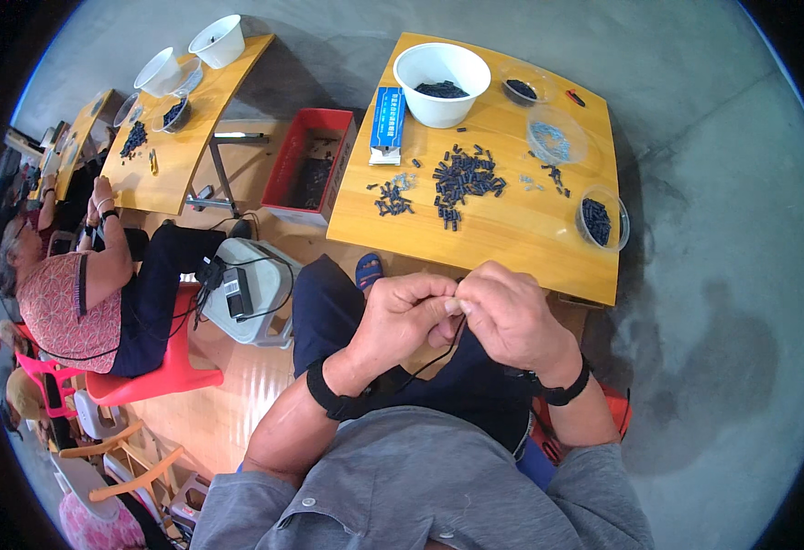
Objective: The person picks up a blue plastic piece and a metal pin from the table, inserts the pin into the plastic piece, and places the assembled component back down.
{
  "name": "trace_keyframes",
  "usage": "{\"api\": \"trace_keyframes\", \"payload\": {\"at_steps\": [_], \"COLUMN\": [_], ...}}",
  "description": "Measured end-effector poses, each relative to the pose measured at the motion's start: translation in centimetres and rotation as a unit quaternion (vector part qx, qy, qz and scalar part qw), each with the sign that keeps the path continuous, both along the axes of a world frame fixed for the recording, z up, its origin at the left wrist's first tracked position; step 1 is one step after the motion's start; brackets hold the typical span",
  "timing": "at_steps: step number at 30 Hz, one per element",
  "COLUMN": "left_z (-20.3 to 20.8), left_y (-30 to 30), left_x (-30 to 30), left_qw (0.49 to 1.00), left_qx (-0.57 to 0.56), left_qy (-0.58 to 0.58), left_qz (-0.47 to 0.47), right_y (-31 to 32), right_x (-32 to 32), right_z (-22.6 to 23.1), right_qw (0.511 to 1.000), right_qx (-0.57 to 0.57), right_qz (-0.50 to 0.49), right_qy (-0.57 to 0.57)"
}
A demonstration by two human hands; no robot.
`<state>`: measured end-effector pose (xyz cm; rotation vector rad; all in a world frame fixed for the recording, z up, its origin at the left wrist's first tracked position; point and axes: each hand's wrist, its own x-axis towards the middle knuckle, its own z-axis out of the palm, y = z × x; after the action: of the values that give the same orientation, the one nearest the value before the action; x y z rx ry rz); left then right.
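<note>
My left hand (406, 316) and my right hand (516, 316) meet fingertip to fingertip above my lap, just short of the table's near edge. Both are closed in a pinch; whatever sits between the fingertips is hidden. A thin black cord (458, 337) runs down from beside the fingers, and I cannot tell whether they grip it. On the wooden table (530, 247) beyond lies a heap of small black cylindrical pieces (464, 181). A smaller group of them (394, 200) is to its left, near tiny clear bits (404, 181).
On the table stand a white bucket (442, 105), a blue box (387, 124), a clear tub of black pieces (596, 220), another tub (519, 89) and a clear lid (556, 137). A red bin (308, 160) and grey stool (253, 291) stand left. Another person (76, 293) sits farther left.
</note>
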<state>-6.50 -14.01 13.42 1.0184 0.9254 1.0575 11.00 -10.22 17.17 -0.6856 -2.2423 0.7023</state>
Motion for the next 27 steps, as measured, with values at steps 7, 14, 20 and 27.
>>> {"api": "trace_keyframes", "payload": {"at_steps": [7,14,20,27], "left_z": [-0.8,-1.7,-1.8,-3.1], "left_y": [0.0,-0.2,-0.3,-0.3], "left_x": [0.1,0.8,0.2,0.0], "left_qw": [0.998,0.997,0.998,0.998], "left_qx": [-0.043,-0.037,-0.047,-0.052], "left_qy": [0.004,-0.004,0.002,0.011], "left_qz": [-0.034,-0.062,-0.040,-0.027], "right_y": [0.5,8.1,10.5,11.5], "right_x": [1.2,2.4,0.5,-0.3], "right_z": [-2.1,-13.3,-14.5,-14.8], "right_qw": [0.955,0.941,0.965,0.942], "right_qx": [-0.297,-0.233,-0.079,-0.087], "right_qz": [0.013,-0.246,-0.235,-0.246], "right_qy": [0.021,0.007,-0.087,-0.213]}}
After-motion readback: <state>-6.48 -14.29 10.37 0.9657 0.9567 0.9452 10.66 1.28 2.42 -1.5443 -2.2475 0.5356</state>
